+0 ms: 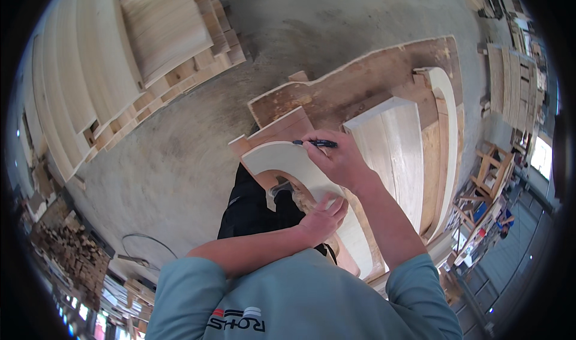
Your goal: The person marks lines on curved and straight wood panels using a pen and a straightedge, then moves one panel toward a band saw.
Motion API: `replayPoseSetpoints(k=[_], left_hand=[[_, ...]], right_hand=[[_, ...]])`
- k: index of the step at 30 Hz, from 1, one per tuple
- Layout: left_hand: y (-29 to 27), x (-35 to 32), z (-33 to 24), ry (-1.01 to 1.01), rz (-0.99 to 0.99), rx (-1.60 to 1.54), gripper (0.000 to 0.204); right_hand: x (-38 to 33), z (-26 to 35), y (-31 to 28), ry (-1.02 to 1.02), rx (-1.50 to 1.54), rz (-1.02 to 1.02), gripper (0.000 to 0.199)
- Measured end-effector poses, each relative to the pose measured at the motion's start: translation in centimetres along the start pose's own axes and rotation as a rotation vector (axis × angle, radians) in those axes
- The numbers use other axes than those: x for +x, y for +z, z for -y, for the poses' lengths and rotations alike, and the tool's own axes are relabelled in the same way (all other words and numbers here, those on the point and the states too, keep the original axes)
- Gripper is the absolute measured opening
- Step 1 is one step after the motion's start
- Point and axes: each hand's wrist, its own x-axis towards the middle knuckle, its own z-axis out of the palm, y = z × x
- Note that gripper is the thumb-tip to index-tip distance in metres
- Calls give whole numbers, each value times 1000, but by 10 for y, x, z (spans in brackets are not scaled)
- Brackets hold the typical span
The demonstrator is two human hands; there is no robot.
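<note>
A pale, flat, curved piece lies over a reddish-brown wooden board just in front of me. Pinched in my right hand is a black marker pen, its tip at the outer edge of the curved piece. My left hand grips the same piece farther along its curve, with fingers lying over its face near the inner edge. Part of the curve passes beneath my right wrist and reappears on the near side.
Right of my hands lie a broad pale plank and a long curved wooden strip on a brown worktop. Large stacked boards stand at far left. Offcuts are heaped lower left, near a cable on the floor.
</note>
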Motion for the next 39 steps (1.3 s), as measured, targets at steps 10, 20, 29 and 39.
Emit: replayPoseSetpoints(k=[10, 20, 29, 39], left_hand=[[1, -1, 4, 50, 16, -73, 40], [-3, -1, 7, 119, 91, -55, 36], [-19, 8, 12, 164, 290, -23, 59], [-26, 13, 6, 185, 336, 73, 81]], right_hand=[[-79, -38, -11, 288, 174, -195, 19], [-139, -66, -5, 280, 145, -372, 17], [-225, -104, 4, 458, 194, -502, 17], [-292, -131, 16, 541, 287, -653, 20]])
